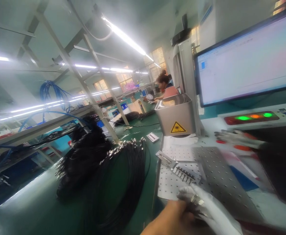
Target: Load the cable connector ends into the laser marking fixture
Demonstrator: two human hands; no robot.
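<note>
My right hand (216,209), in a white glove, is closed around some small dark pieces with silvery metal ends (197,200). They look like cable ends, but blur hides their exact form. Pressed against the same pieces from the left is my bare left hand (168,217), its fingers partly hidden behind them. Just beyond both hands, a slotted metal fixture (185,173) lies across the perforated plate (167,189) of a marking machine. Above that plate hangs the machine's silvery head (175,116) with a yellow laser warning sign.
Coiled black cables (130,182) with metal ends lie on the green table (35,202), beside a bigger heap (84,156). At right are a monitor (250,58), a panel with lit buttons (251,117) and a spare glove (238,138). A co-worker (168,88) sits farther back.
</note>
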